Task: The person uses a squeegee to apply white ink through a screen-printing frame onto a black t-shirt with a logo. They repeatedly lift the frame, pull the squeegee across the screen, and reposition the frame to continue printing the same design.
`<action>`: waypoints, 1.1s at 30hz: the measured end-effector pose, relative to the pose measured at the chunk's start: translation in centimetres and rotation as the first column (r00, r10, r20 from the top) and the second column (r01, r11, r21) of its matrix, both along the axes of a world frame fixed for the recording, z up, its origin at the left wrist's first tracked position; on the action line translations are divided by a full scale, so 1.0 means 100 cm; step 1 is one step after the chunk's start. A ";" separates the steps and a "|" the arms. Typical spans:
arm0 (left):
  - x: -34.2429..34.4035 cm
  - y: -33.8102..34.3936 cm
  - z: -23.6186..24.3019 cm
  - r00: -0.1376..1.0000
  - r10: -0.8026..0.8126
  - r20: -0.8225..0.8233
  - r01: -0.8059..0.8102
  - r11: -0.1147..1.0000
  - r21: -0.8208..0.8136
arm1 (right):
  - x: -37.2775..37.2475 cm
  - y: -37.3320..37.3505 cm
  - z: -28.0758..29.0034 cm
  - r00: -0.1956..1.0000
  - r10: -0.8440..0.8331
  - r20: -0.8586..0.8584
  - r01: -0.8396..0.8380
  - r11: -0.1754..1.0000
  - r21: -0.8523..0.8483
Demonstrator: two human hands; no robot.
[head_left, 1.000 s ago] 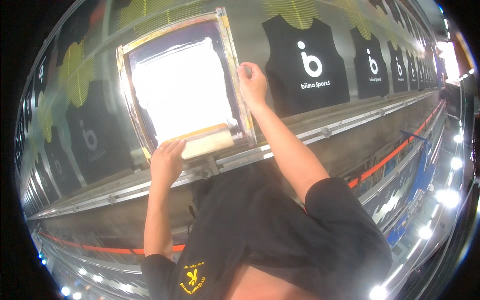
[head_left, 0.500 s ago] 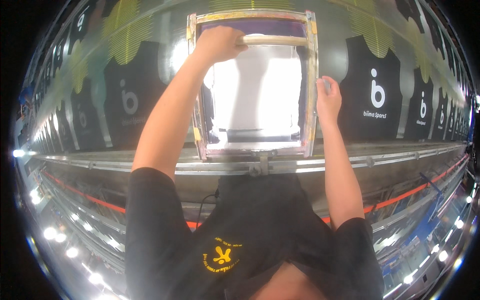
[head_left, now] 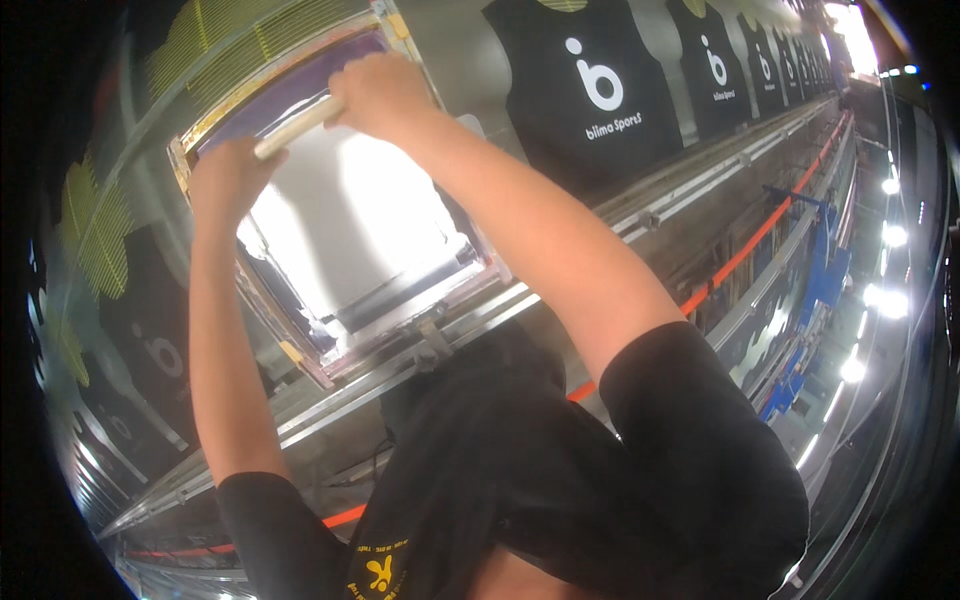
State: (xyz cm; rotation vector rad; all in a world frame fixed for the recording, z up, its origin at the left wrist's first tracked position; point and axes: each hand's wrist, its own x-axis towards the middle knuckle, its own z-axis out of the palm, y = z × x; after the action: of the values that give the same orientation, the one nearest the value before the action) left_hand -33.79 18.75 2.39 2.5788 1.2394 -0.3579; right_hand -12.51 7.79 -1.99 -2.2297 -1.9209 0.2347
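Both hands are curled around one pale bar [head_left: 297, 127]. The left hand [head_left: 232, 178] grips its left end and the right hand [head_left: 385, 95] grips its right end, so only the stretch between them shows. How the fingertips sit on the far side of the bar is hidden. The bar lies inside a worn, paint-smeared frame [head_left: 270, 82], near the far edge, and slants in view with its right end higher. Whether its lower edge presses on the screen cannot be told, as the hands and the bar itself cover it.

Inside the frame, a bright white area [head_left: 400, 210] spreads from the bar toward the person, crossed by a soft grey shadow; its edges are ragged, with white smears along the near side. A purple band [head_left: 325, 70] shows beyond the bar. The frame rests on a grey table [head_left: 465, 60], its near side beside a metal rail [head_left: 480, 318].

To the right of the frame lies a black vest [head_left: 575, 110] with a white print (a round shape with a dot above it), and more like it run off in a row. On the left, a darker vest [head_left: 150, 350] shows dimly under the haze, near a yellow striped patch [head_left: 95, 230]. An orange-red strip [head_left: 745, 255] runs below the rail.
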 end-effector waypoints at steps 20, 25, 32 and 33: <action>-0.093 -0.218 0.015 0.999 0.031 0.009 -0.027 0.970 -0.240 | -0.069 -0.229 0.011 0.951 0.227 -0.210 -0.191 0.966 0.177; -0.057 -0.111 0.031 1.000 0.017 0.018 -0.014 0.988 -0.151 | -0.036 -0.128 0.030 0.980 0.161 -0.120 -0.139 0.975 0.173; -0.007 0.028 -0.009 0.998 -0.027 0.058 0.030 0.998 -0.052 | 0.015 0.014 -0.001 0.994 0.107 -0.032 -0.101 0.984 0.147; -0.007 0.033 -0.014 0.997 -0.043 0.061 0.043 0.999 -0.006 | 0.015 0.021 -0.007 0.996 0.092 -0.018 -0.088 0.986 0.139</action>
State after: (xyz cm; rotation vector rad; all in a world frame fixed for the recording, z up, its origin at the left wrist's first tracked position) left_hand -34.47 22.06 0.95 2.5937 1.1615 -0.2895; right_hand -10.99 9.92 -2.66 -2.0469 -1.9641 0.1361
